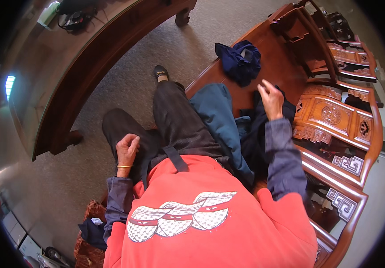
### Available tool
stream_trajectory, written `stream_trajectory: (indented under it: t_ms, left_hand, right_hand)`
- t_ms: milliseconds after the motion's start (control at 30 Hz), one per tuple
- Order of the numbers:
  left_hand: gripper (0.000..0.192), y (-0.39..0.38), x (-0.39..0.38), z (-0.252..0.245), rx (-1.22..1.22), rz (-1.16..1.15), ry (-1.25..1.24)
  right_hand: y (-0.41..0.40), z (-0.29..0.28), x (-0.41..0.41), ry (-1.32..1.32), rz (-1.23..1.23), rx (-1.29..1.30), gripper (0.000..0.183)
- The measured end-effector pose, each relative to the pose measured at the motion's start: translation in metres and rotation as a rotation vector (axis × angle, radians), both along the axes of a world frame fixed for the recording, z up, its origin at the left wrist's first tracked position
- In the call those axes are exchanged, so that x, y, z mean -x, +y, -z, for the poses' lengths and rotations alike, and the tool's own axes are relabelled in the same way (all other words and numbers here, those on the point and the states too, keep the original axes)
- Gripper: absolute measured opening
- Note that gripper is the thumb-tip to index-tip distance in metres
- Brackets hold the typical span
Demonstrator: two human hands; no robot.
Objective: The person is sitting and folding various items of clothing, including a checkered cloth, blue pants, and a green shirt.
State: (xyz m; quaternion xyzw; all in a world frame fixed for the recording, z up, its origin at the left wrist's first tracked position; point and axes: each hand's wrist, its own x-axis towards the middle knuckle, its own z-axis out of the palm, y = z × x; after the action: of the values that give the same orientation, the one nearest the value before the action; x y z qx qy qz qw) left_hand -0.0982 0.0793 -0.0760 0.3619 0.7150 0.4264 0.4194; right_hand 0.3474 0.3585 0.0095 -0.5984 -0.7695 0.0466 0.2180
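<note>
My left hand, with a yellow bangle at the wrist, rests by my thigh with fingers curled; whether it grips anything cannot be told. My right hand is raised over dark clothing on the wooden bench, thumb and forefinger slightly apart and nothing seen between them. Beyond it lies a crumpled navy cloth with a pale patch. A teal garment is spread between my leg and the dark clothing. A dark strap lies across my lap, over the edge of my red top.
A glass-topped wooden table curves along the left, bearing a black item and a pale green box. The carved bench back rises at the right. A dark cloth lies on a reddish-brown textured cover at lower left.
</note>
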Motion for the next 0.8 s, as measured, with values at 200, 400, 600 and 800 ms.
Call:
stream_trajectory:
  t_ms: [200,400,600,800]
  left_hand:
    - [0.013,-0.007,-0.002,-0.004,0.0,-0.039,-0.013]
    - [0.012,-0.001,-0.005,-0.004,0.025,-0.055,0.013]
    - [0.015,0.003,0.0,-0.005,0.089,-0.003,-0.02]
    - [0.024,0.027,-0.012,-0.034,0.054,-0.03,-0.448]
  right_hand:
    - [0.124,0.066,0.012,-0.311,0.029,-0.034,0.035]
    - [0.157,0.113,0.019,-0.414,0.001,0.13,0.025]
    - [0.12,0.093,0.026,0.218,0.1,0.254,0.019]
    - [-0.032,-0.022,0.102,0.947,-0.105,0.555,0.009]
